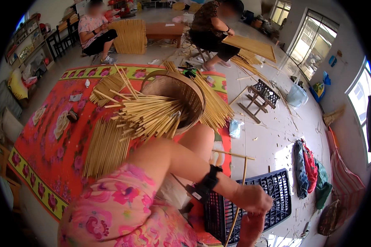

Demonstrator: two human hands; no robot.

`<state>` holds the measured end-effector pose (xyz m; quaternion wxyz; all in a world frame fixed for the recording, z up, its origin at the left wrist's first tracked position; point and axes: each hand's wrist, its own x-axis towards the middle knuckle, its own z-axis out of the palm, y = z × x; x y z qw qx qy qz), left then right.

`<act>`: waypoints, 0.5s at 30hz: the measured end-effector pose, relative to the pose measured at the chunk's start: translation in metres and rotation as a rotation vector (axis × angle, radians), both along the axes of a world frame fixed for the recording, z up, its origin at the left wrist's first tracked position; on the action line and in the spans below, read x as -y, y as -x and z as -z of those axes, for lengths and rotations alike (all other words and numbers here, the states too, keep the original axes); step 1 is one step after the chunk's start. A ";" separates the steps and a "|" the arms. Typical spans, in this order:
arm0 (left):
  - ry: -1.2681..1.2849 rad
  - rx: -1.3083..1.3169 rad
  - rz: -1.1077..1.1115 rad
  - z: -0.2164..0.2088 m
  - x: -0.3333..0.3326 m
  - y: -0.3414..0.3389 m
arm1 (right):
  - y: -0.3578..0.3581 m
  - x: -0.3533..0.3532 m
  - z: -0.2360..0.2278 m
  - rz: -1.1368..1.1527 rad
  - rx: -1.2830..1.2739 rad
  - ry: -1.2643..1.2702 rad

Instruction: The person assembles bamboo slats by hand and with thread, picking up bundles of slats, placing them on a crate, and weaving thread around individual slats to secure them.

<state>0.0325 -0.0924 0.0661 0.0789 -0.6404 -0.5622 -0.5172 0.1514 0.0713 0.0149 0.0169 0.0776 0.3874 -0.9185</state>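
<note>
My left hand (252, 199), with a black band on its wrist, reaches over a dark plastic crate (282, 193) at the lower right. Its fingers are closed in a pinch. Just below, my right hand (251, 229) meets it, fingers closed too and partly hidden. Anything between the fingertips is too small to make out. A thin cane stick (245, 171) slants across the crate and passes under my left hand. A woven basket (196, 99) lies tipped beyond my knees, with a bundle of cut sticks (148, 113) spilling from its mouth.
A red floral mat (49, 144) spreads at the left, with a slatted stick panel (105, 146) on it. A small wooden stool (257, 101) and piled clothes (311, 168) are on the right floor. Two people sit at the back, each with a slatted panel (130, 37).
</note>
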 end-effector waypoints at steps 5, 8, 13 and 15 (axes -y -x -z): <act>0.007 0.119 -0.437 -0.029 0.083 0.068 | 0.011 0.021 -0.005 -0.022 0.159 -0.272; -0.034 0.212 -1.026 -0.057 0.198 0.126 | 0.009 0.004 0.011 0.180 0.299 -0.620; -0.326 0.366 -1.510 -0.057 0.461 0.196 | 0.009 -0.036 0.017 0.344 0.256 -0.743; -0.120 -0.007 -2.052 -0.072 0.600 0.178 | 0.025 -0.057 0.028 0.338 0.161 -0.680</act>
